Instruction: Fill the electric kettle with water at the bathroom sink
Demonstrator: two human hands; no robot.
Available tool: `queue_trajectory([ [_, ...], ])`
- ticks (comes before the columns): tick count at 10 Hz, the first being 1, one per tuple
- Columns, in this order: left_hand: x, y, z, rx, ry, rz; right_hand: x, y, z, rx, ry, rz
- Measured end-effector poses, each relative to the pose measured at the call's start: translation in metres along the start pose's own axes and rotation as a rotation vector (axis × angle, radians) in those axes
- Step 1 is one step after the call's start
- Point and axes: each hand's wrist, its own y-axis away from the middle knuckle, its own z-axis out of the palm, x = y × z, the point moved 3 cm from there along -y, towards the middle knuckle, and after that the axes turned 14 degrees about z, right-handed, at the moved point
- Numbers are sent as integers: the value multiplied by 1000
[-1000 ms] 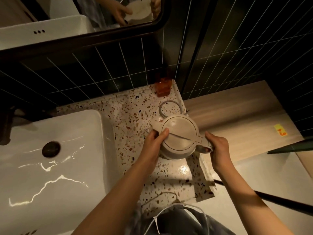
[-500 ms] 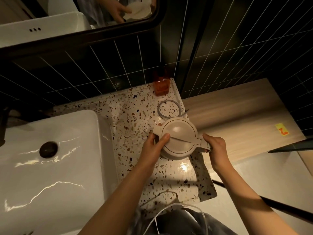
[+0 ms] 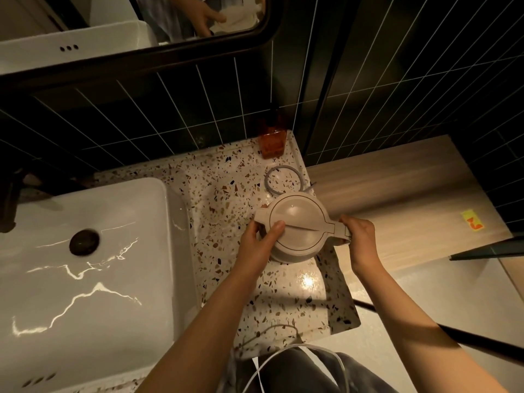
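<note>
- The left hand (image 3: 256,236) is curled around the spout side of the kettle (image 3: 297,226), thumb laid across the lid (image 3: 296,222) and fingers tucked under the spout lip.
- The right hand (image 3: 358,236) is closed around the kettle's handle (image 3: 341,231), fingers wrapped under it (the part of the handle inside the fist is hidden).
- The kettle is beige, lid shut, seen from straight above near the right-hand end of the speckled terrazzo counter (image 3: 226,199). Whether its base touches the counter cannot be told from this angle.
- Its long axis runs spout to handle, roughly left to right: spout toward the sink (image 3: 158,251), handle toward the wooden ledge (image 3: 397,188).
- No brand or lettering can be read on the kettle. The only mark in view is a yellow sticker (image 3: 471,219) with an orange figure on the wooden ledge, too small to read.
- Just behind the kettle a thin ring (image 3: 283,180) lies flat on the counter, and behind that an amber bottle (image 3: 272,141) stands against the dark tiled wall (image 3: 175,117).
- Bare counter lies between the kettle and the sink, and more in front of the kettle down to the counter's near edge.
- The counter's right edge runs close beside the kettle, with the ledge beyond it.
- The white sink has a dark drain (image 3: 84,241); a dark fixture (image 3: 11,199) shows at its far-left rim, mostly cut off.
- A black-framed mirror (image 3: 136,24) above the tiles reflects the hands and kettle.
</note>
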Motion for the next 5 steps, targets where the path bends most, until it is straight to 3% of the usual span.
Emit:
queue_trajectory([
  [3,8,7,-10,41,-58,-38,-16,30,-4,215,368,-200],
  [5,18,30,-30,112,-57,-4,-7,65,-4,267,431,-208],
])
